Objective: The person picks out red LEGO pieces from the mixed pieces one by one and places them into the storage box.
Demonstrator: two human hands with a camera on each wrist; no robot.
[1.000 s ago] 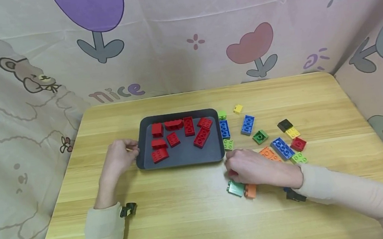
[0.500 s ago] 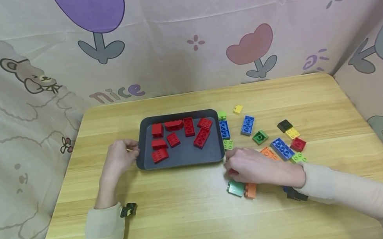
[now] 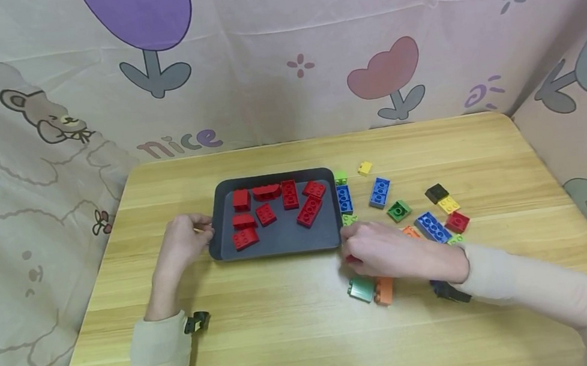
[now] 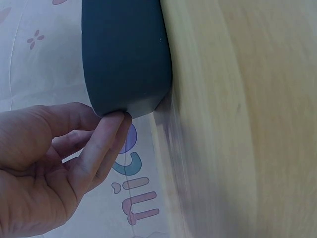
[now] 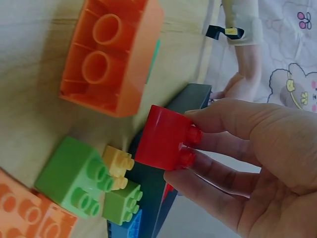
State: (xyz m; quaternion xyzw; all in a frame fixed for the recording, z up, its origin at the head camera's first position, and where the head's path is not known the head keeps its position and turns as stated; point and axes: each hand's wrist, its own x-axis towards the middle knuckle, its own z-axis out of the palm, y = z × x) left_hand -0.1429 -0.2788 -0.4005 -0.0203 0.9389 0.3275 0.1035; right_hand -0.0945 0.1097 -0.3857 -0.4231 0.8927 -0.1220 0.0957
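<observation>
My right hand [image 3: 383,251] pinches a red toy building brick [image 5: 162,138] between thumb and fingertips, its studs facing the palm in the right wrist view. The hand is just off the front right corner of a dark grey tray [image 3: 279,246]. Several red bricks [image 3: 245,238] lie inside the tray. At the tray's left end, my left hand [image 3: 179,244] holds the rim with thumb and fingertips; the left wrist view shows the fingers [image 4: 106,131] on the corner of the wall. A teal brick [image 3: 361,289] and an orange brick [image 3: 384,291] lie close in front of the right hand.
Right of the tray lie loose bricks: blue [image 3: 380,192], dark green [image 3: 399,210], yellow [image 3: 365,167], black [image 3: 436,192] and a red one [image 3: 457,221]. A long blue brick [image 3: 432,227] lies by the right forearm. A printed curtain [image 3: 272,89] hangs behind the table.
My right hand, with the red brick, has shifted slightly up and left toward the tray's corner. The left hand and the tray stay where they were.
</observation>
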